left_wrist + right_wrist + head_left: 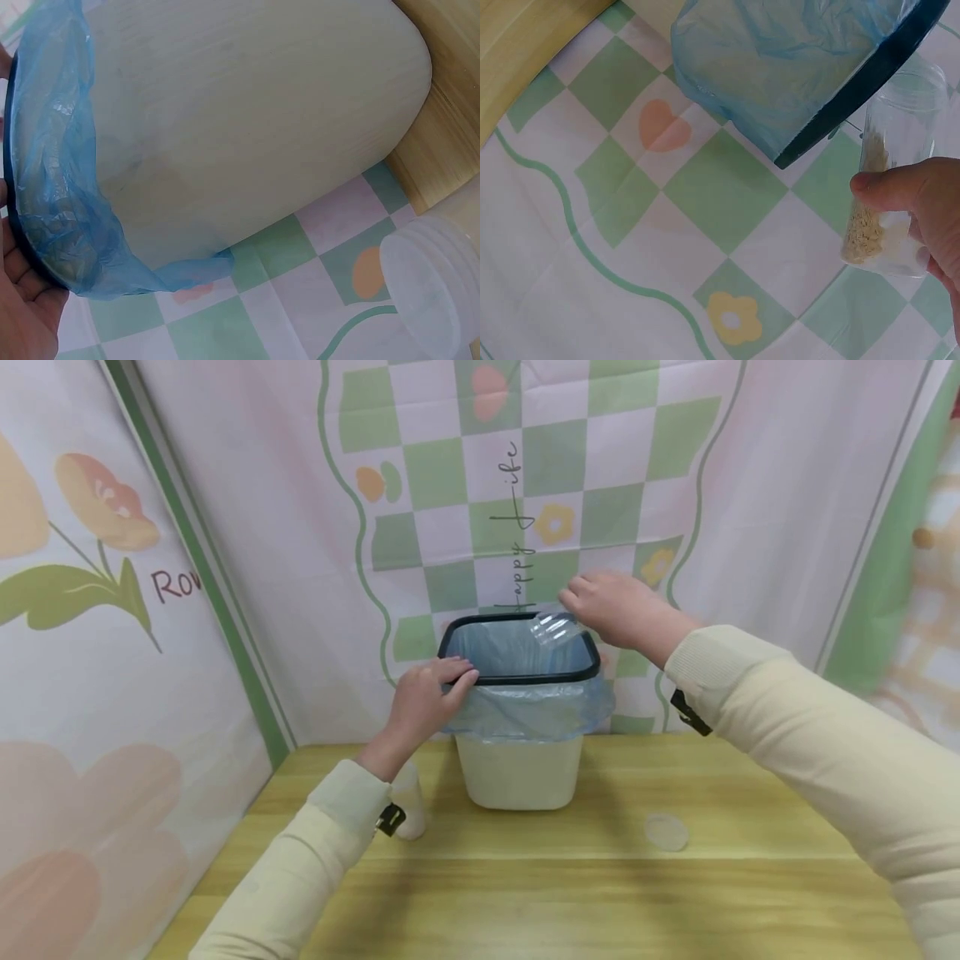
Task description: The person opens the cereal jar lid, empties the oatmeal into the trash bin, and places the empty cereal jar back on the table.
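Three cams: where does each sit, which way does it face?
Head: worn on head, facing forward and down at bin; left hand, right hand, sleeves show.
Left wrist: worn there, faces bin side, blue liner; left hand at left edge.
Right wrist: worn there, faces liner, dark rim, clear jar; right hand at right edge.
Shared by both wrist views: liner, rim.

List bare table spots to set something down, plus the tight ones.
Free: table front, between the sleeves, nearer than bin and clear disc; also the gap between those two. Tight: left of the bin, white jar beside the left sleeve; and the rim, left hand gripping it, right hand holding a clear jar near it.
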Available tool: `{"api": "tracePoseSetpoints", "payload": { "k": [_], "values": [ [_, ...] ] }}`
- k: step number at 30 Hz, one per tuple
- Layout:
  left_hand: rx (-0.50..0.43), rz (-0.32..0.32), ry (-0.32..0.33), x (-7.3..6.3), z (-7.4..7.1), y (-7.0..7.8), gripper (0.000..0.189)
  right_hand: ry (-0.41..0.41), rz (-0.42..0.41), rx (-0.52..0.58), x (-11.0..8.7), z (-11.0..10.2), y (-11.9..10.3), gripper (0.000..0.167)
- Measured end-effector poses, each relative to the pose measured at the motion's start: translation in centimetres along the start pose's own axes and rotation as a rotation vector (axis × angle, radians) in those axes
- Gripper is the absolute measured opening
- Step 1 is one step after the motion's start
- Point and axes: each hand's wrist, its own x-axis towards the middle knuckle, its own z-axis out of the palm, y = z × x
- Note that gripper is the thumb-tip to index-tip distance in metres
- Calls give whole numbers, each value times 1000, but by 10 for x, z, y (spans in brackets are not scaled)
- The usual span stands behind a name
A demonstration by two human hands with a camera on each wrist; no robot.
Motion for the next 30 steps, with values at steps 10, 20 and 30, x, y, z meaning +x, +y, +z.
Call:
{"api": "tracePoseSetpoints", "payload": {
  "k": [10,20,30],
  "values": [
    [7,9,6,0,1,-1,27,34,-55,-124,4,3,0,27],
    [0,1,-3,1,0,0,27,7,-75,-183,7,2,-5,35],
    [12,-19,-14,1,-1,1,26,75,-143,-288,13,6,-9,38]
  ]
}}
